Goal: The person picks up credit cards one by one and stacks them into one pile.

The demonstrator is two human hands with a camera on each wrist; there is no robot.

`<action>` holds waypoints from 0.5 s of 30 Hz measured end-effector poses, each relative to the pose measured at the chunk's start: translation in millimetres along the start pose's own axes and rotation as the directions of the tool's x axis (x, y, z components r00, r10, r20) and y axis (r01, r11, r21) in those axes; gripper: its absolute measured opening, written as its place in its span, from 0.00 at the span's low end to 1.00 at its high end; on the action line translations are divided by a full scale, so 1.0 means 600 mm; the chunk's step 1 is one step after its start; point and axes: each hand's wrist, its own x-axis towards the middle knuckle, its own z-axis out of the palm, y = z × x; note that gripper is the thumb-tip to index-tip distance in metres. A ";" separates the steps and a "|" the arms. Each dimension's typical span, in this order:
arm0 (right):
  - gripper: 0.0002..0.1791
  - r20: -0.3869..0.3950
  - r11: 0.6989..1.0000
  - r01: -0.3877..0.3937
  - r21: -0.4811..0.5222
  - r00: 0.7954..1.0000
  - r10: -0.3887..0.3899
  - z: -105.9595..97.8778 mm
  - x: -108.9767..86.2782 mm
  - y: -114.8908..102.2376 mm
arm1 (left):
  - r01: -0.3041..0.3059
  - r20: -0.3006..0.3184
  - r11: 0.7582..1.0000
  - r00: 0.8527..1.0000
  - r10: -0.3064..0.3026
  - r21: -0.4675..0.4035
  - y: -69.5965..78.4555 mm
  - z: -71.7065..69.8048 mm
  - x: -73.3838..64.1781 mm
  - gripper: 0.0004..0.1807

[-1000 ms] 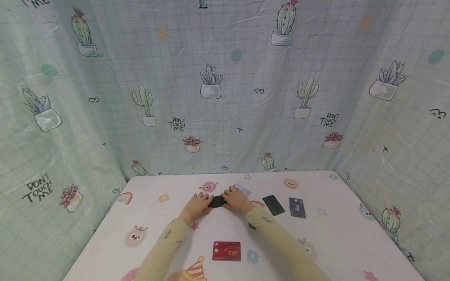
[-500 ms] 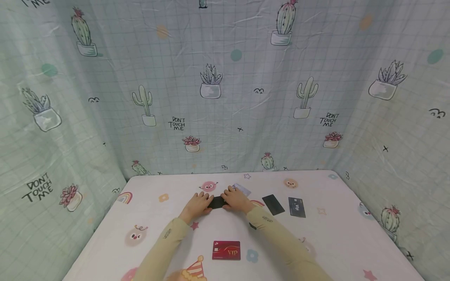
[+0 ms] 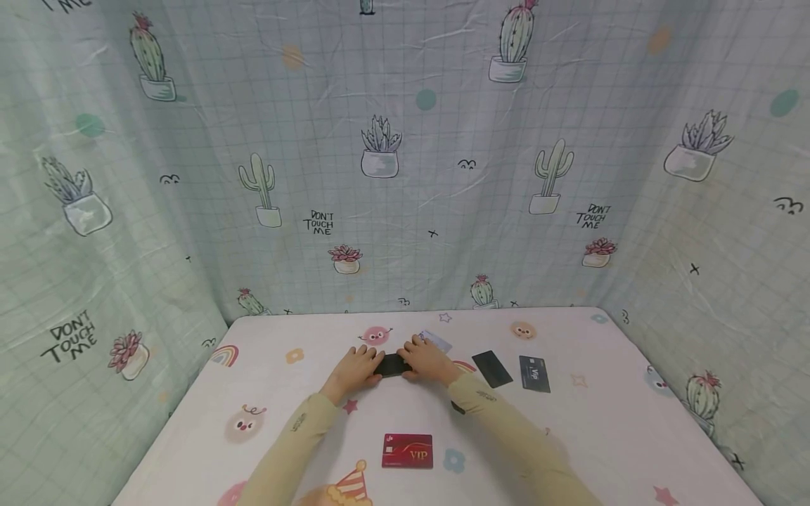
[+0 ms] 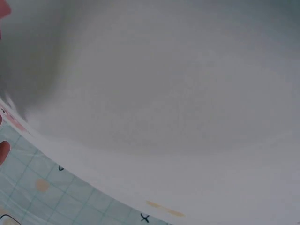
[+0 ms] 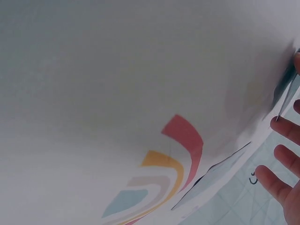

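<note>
A black card spans the gap between my two hands toward the back of the table. My left hand pinches its left end, thumb at the near edge and index finger at the far edge. The right hand has the other end between thumb and index finger. In the right wrist view the card appears nearly edge-on, tilted off the cloth, with the other fingers spread. Only bits of fingers enter the left wrist view, and the card is out of sight there.
Behind the right hand lies a pale card. Right of it are a plain black card and a dark grey VIP card. A red VIP card lies in front. The right forearm mostly covers a dark item.
Both hands stay in place on the black card. The right forearm shifts very slightly to the right; the other cards have not moved.
</note>
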 end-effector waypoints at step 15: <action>0.28 -0.032 0.997 0.014 0.078 0.999 -0.012 0.000 -0.004 0.001 | -0.010 -0.004 0.999 1.000 0.010 -0.040 0.000 0.000 -0.014 0.29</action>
